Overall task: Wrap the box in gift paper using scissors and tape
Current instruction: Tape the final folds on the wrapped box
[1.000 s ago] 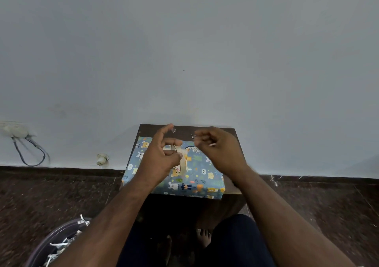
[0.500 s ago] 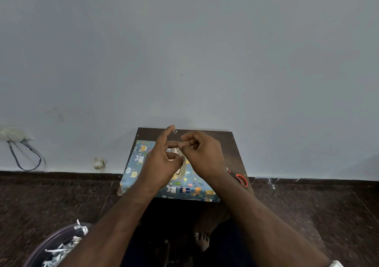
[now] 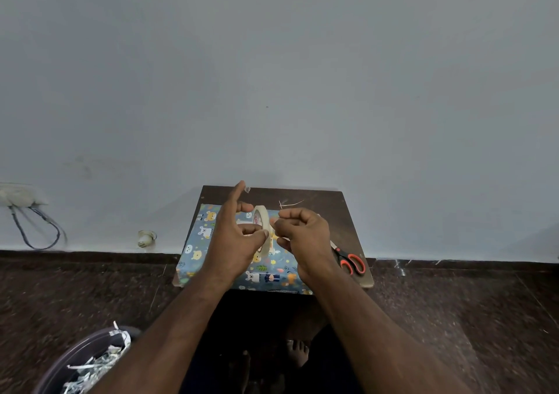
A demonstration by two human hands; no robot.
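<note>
A box (image 3: 199, 242) wrapped in blue animal-print gift paper lies on a small dark wooden table (image 3: 341, 212). Above it my left hand (image 3: 233, 236) grips a roll of clear tape (image 3: 262, 221), thumb and middle fingers curled round it. The index finger points up with a small tape scrap stuck at its tip. My right hand (image 3: 305, 236) is curled, its fingertips pinching at the roll's edge. Red-and-black scissors (image 3: 349, 259) lie on the table to the right of the box, partly hidden by my right wrist.
A thin paper sliver (image 3: 290, 203) lies on the table's far side. A round bin (image 3: 90, 360) with paper shreds sits at the lower left on the dark floor. A wall socket with cables (image 3: 21, 197) is at the left. My bare feet (image 3: 296, 351) show under the table.
My right hand moved left from the table's right part to the tape roll and now pinches at its edge. The scissors came into sight as the hand and view shifted.
</note>
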